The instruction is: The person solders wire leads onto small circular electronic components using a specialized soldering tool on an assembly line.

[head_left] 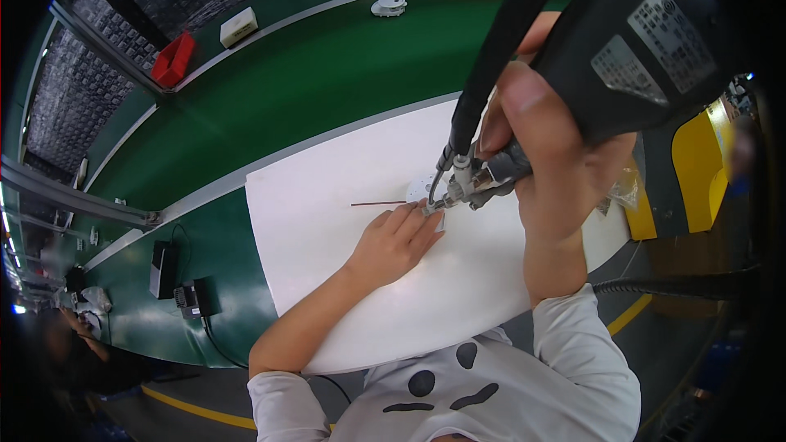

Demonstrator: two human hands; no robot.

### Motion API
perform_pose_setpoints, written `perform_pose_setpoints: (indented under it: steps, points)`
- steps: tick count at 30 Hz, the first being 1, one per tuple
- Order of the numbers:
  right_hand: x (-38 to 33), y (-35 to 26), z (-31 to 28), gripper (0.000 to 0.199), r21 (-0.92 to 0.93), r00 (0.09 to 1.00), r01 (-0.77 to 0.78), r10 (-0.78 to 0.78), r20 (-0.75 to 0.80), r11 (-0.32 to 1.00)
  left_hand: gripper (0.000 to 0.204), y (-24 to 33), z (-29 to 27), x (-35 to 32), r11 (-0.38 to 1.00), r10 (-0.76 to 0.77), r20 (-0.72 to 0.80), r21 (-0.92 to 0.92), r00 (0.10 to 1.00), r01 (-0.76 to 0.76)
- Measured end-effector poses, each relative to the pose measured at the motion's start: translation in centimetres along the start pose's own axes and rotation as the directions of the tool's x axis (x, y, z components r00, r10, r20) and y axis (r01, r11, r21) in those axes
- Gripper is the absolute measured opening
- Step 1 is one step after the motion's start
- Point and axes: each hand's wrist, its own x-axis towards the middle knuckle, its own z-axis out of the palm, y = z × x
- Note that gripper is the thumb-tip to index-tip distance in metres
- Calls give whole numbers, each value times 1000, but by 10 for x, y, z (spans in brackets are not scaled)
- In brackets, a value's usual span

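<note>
My right hand (561, 135) is wrapped round a black electric screwdriver (602, 49), held at a slant with its metal nose pointing down and left. A black hose runs to the nose. The tip meets a small white round part (418, 189) on the white work surface (327, 172). My left hand (391, 247) holds that part from the near side, fingers together beside the tip. A thin reddish-brown wire (377, 204) sticks out leftward from the part. The exact contact point is hidden by the screwdriver nose and my fingertips.
Beyond the work surface, a green conveyor belt (270, 86) carries a white round device (389, 6). Past it are a red bin (173, 60) and a pale box (238, 28). Black boxes (163, 269) stand left. Yellow equipment (700, 168) is right. Another person's arm (86, 334) shows far left.
</note>
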Motion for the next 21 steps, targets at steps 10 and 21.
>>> perform_pose_setpoints:
  steps: [10, 21]
  points:
    - [0, 6, 1, 28, 8, 998, 36, -36, 45, 999, 36, 0, 0, -2, 1000, 0, -3, 31, 1000, 0]
    - [-6, 20, -10, 27, -80, 944, 302, -286, 165, 950, 38, -4, 1, -1, 1000, 6, -44, 5, 999, -6]
